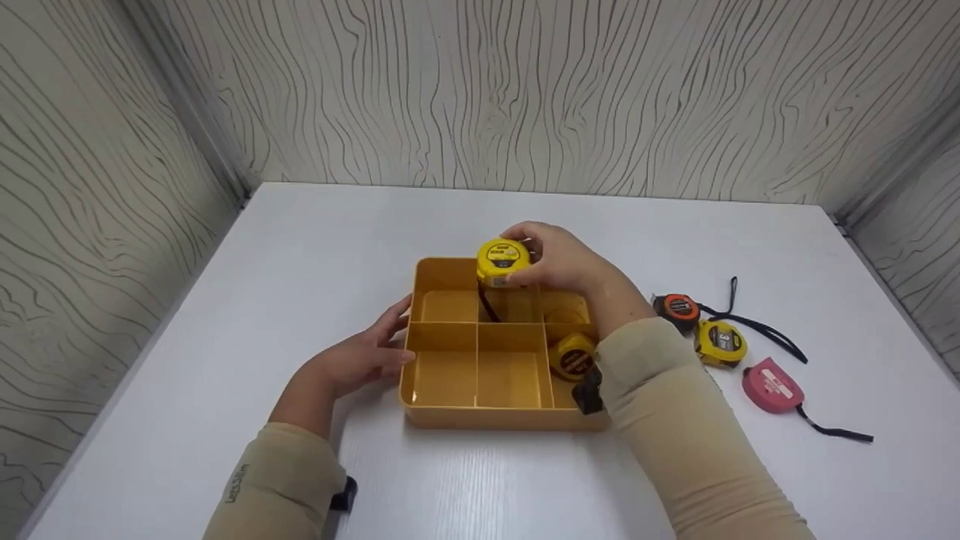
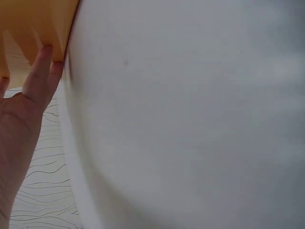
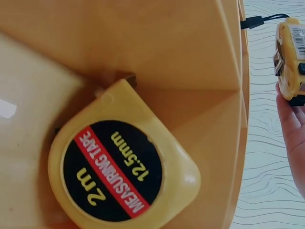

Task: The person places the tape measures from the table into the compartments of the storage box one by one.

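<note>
My right hand grips a yellow tape measure above the back middle compartment of a yellow divided tray. Its dark strap hangs down toward that compartment. In the right wrist view the held tape measure shows at the right edge, with part of the hand. With fingers and thumb against the tray's left wall, my left hand touches it from outside. Another yellow tape measure, with a black and red label, lies in the front right compartment.
Right of the tray lie an orange and black tape measure, a yellow one and a pink one with a black strap. All rest on the white table. Patterned panels stand behind and at both sides.
</note>
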`<act>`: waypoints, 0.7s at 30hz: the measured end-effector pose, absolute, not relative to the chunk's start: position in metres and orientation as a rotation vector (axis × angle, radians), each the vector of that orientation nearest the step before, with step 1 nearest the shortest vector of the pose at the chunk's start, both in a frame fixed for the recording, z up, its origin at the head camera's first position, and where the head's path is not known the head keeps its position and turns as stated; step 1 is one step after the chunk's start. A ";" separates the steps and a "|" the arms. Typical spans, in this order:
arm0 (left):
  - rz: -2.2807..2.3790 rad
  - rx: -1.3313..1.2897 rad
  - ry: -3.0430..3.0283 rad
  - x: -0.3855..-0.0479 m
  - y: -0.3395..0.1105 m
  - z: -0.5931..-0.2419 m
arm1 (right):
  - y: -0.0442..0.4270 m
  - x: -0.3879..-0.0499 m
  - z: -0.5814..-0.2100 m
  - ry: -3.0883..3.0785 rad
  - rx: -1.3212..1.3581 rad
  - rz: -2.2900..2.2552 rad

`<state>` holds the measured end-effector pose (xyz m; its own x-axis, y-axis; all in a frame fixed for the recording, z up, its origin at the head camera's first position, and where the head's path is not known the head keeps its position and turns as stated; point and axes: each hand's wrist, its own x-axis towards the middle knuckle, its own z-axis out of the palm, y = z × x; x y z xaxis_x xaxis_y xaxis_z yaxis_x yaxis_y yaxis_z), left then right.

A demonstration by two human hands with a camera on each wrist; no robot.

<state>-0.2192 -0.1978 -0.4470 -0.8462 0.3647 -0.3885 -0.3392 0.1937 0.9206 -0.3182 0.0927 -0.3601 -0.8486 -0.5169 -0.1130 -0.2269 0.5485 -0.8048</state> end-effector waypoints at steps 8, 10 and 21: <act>1.670 0.010 1.968 -0.219 -0.198 -0.445 | 0.093 -0.325 -0.370 2.419 -0.615 -1.165; 1.668 0.013 1.969 -0.219 -0.198 -0.445 | 0.091 -0.326 -0.371 2.422 -0.626 -1.145; 1.698 0.061 1.935 -0.222 -0.198 -0.449 | 0.091 -0.328 -0.379 2.394 -0.556 -1.197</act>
<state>-0.2216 -0.1982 -0.4493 -0.8430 0.3866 -0.3741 -0.3207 0.1972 0.9264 -0.3282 0.0911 -0.3787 -0.8387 -0.5153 -0.1763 -0.1683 0.5530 -0.8160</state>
